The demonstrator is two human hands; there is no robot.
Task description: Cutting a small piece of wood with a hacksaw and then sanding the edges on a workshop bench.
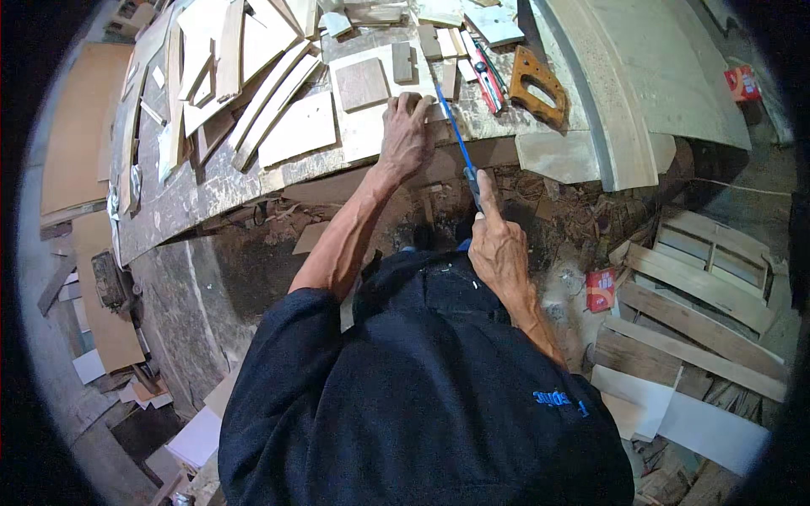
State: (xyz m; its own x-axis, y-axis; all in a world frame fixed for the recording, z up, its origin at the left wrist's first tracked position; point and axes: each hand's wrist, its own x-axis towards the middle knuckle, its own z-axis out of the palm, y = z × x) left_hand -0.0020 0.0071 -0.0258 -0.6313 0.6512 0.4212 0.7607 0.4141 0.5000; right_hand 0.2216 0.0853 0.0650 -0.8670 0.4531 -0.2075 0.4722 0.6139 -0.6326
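My right hand (496, 244) grips the dark handle of a long, thin blue hacksaw (456, 133), seen nearly edge-on. Its narrow length points away from me, with the far end over the bench among small wood pieces. My left hand (407, 131) is at the bench's near edge, fingers bent and pressed down on a pale board (363, 145). Whatever lies under those fingertips is hidden. Just beyond and to the left of them is a square brown wood block (362, 84). A smaller grey-brown block (402, 62) lies farther back.
A handsaw with a yellow-brown handle (538, 88) and a red cutter-like tool (487, 84) lie right of the hacksaw. Curved wood strips (274, 105) and boards cover the bench's left. On the floor at right are a slatted wooden frame (709, 261) and a red box (600, 289).
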